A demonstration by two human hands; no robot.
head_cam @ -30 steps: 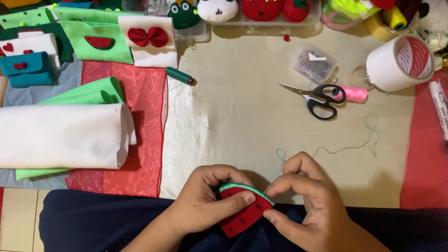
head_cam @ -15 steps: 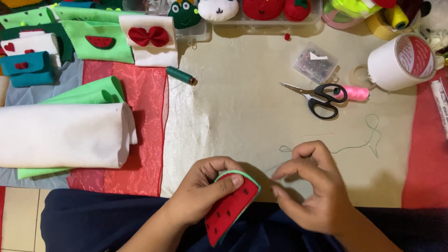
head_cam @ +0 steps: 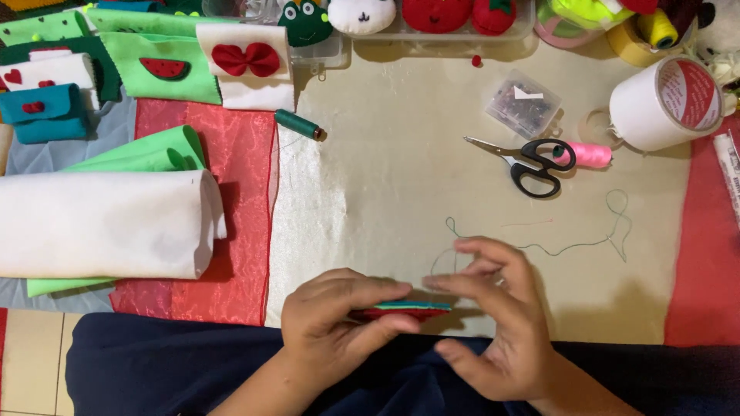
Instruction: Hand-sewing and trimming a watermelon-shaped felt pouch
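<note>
My left hand (head_cam: 339, 316) grips a felt watermelon slice (head_cam: 408, 308), turned edge-on so only its green rim and red edge show. My right hand (head_cam: 493, 316) is beside it, its blurred fingertips meeting the slice's right end with the thumb spread below. A thin green thread (head_cam: 570, 246) loops from those fingertips and trails right across the cream cloth (head_cam: 385, 192). Both hands are at the table's near edge, above my dark blue lap.
Black scissors (head_cam: 532, 162) and a pink spool (head_cam: 590, 154) lie beyond the hands, with a clear pin box (head_cam: 524, 104) and a white tape roll (head_cam: 663, 104). A green spool (head_cam: 297, 123), a white fabric roll (head_cam: 100, 223), red sheer cloth (head_cam: 231, 216) and felt pieces are at left.
The slice has gone from lying flat with its red face up to edge-on in my left hand. My right hand has moved back in to its right end.
</note>
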